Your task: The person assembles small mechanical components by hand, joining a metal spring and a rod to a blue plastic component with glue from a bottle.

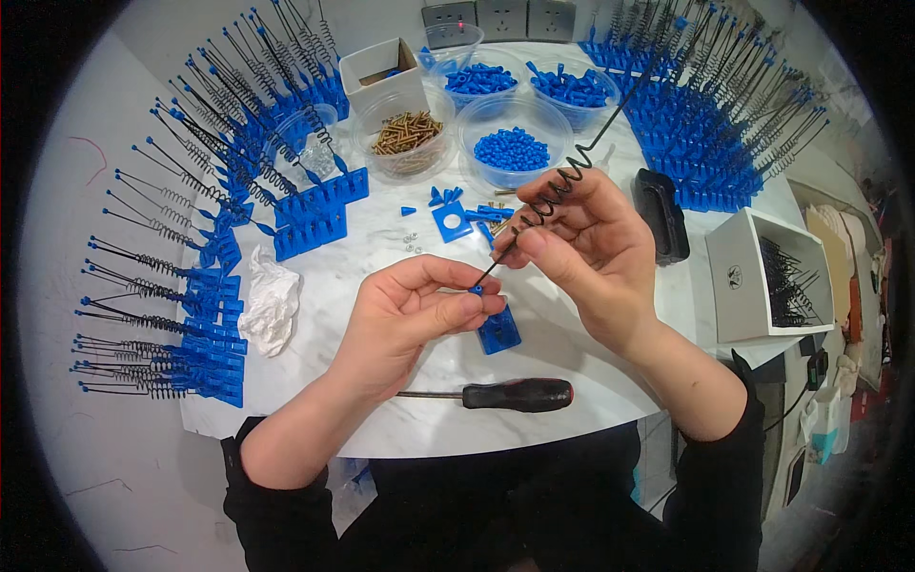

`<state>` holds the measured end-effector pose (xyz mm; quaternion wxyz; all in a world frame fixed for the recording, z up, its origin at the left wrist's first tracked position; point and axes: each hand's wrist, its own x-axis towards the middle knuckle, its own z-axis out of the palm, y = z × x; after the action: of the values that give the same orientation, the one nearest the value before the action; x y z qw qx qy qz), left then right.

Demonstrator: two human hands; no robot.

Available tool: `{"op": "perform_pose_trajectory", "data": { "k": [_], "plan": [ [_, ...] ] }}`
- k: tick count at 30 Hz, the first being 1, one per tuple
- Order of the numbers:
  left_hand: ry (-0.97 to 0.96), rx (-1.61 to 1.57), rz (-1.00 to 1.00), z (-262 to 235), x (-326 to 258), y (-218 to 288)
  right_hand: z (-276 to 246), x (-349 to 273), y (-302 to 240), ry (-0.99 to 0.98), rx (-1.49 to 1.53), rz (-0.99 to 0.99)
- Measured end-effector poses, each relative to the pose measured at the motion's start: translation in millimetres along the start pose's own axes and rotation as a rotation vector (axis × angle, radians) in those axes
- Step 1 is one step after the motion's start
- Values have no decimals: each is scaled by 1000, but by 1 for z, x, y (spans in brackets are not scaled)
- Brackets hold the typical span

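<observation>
Black coiled wire [560, 186], aslant, held in both hands [610, 272]

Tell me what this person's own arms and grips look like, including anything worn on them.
The left grip and right grip are bare human hands, each with slim fingers and a thumb. Plain black fabric sleeves end well short of the wrists, leaving much of the forearms uncovered. No gloves, watches, bracelets, cables or markings can be seen.

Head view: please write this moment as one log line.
left hand: pinches small blue plastic piece; right hand: holds black coiled wire; wire tip: at piece
</observation>
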<state>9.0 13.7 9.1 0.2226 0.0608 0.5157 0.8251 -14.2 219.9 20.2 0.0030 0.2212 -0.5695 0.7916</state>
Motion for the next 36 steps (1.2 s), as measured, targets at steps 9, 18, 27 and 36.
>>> {"op": "perform_pose_trajectory", "data": {
  "k": [9,18,27,36],
  "plan": [
    [6,-2,-1,1,-1,1,5,0,0,34,13,-26],
    [48,196,95,2,0,-1,3,-1,0,-57,-258,-140],
    [71,380,227,4,-1,-5,2,2,6,-110,-369,-202],
    [123,418,300,6,0,-1,-3,9,-10,-68,-624,-358]
  ]
}}
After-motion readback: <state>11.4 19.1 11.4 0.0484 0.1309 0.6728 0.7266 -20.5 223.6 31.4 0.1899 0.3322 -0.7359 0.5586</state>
